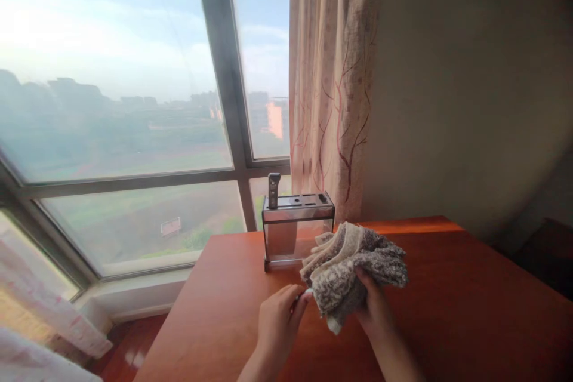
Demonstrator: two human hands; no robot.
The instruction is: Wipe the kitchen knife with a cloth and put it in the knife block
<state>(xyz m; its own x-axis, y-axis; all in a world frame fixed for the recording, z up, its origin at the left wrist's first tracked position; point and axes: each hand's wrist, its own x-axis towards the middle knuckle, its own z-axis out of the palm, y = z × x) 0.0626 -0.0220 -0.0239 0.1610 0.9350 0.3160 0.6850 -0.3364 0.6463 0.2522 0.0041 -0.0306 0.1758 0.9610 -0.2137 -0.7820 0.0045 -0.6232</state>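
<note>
Cloth (353, 268) is bunching in our right hand (375, 310), fingers gripping it; our left hand (278, 322) is pinching something small near it; knife block (298, 230) is standing beyond, one handle seated.

No legible txt or labels anywhere.

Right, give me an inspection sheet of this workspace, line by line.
Surface: glossy reddish-brown wooden table, set in a corner by the window.
Job's things: crumpled grey-and-cream patterned cloth; something small at its lower edge, too hidden to identify.
Clutter: steel-topped clear-walled knife block behind the cloth, one dark handle standing in a slot.
Hands: right hand grips the cloth from below; left hand pinches at the cloth's lower edge.
Cables: nothing seen.
Surroundings: large window, beige branch-patterned curtain, plain wall.
</note>
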